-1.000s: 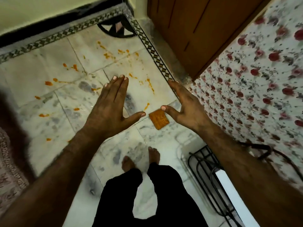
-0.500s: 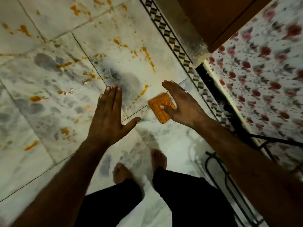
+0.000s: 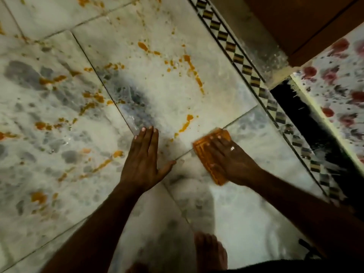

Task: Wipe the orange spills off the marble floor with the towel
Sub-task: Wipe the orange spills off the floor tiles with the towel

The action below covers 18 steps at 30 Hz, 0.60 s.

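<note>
A small folded orange towel lies flat on the marble floor. My right hand rests on top of it, palm down, fingers spread over the cloth. My left hand is flat on the bare marble just left of the towel, fingers together, thumb out, holding nothing. Orange spills start just beyond the towel's far edge. More orange streaks and splatters spread over the tiles ahead and to the left.
A black-and-cream patterned border strip runs diagonally along the right. Beyond it are a wooden door and a flowered cloth over a dark gap. My bare foot stands on the marble near the bottom edge.
I have bent down close to the floor. My right hand has come down onto the towel and my left hand has come down flat on the marble.
</note>
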### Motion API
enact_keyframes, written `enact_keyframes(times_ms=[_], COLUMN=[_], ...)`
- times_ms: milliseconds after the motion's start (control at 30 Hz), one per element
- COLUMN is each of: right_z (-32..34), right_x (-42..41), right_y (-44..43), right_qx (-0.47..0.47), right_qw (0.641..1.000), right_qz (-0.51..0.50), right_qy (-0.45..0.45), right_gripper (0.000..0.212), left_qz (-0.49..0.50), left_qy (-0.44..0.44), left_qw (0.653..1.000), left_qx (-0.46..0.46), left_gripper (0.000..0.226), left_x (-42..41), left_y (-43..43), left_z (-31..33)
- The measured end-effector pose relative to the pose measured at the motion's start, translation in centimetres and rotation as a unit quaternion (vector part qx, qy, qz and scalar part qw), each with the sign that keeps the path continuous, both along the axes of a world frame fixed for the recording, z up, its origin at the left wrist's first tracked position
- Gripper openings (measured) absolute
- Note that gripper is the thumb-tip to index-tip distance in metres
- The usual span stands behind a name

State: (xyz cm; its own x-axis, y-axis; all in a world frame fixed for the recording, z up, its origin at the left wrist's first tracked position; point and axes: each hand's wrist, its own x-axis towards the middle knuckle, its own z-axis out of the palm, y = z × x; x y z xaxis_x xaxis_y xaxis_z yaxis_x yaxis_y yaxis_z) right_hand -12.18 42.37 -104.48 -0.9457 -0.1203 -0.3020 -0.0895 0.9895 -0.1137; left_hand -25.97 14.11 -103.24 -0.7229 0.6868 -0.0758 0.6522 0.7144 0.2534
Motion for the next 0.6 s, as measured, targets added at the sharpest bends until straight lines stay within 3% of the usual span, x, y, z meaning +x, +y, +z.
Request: enact_keyframes(times_ms=[133,333,600], right_z=[-4.0,-5.6,-6.8], right_x=[1.8,2.1,-2.5], right_y=[0.5,-2.4,-12.2], right_qx=[0.07,0.064,-0.028], right_qw=[0.997,0.997,0.985], right_qz=[0.018,-0.022,0.148], right_qy=[-0.007,0.042,0.082], right_gripper=[0.07,0.071,0.065], left_qz=[0.013,0.013,0.043], left_qy=[-0.009,-0.014,0.03], left_qw=[1.0,1.0,0.998], left_qx=[-0.022,-0.02,0.017], left_gripper=[0.099,0.099,0.087], left_x=[-1.2,-0.3,-1.6], left_y=[-0.6,-1.6,-3.5], left_z=[-3.8,-5.9,-5.9])
